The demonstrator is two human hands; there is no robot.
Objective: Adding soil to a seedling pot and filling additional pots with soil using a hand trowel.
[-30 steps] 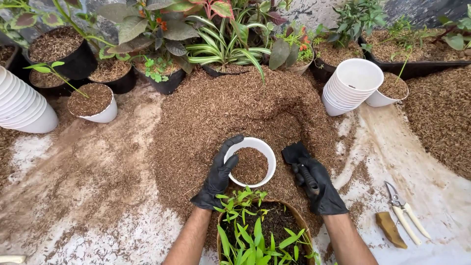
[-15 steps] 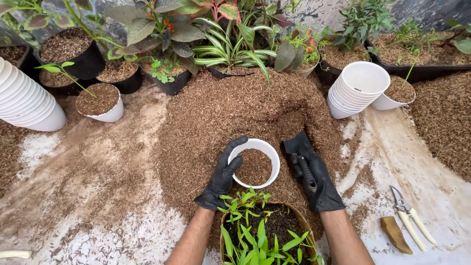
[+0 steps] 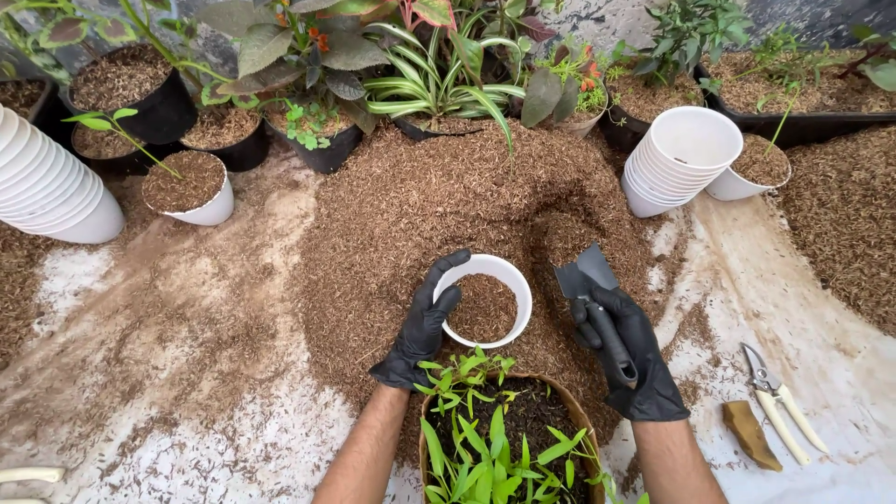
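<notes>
the right hand in a black glove (image 3: 630,350) drew back toward the person and tilted the small dark metal trowel (image 3: 585,272), so its blade lifted clear of the brown husk heap (image 3: 448,201), showing a grey face, beside the white plastic pot (image 3: 483,299).

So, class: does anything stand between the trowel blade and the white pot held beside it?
Nothing visible does. The trowel in the right hand sits just right of the white pot, which the left hand grips; only loose brown mix lies between them.
</notes>
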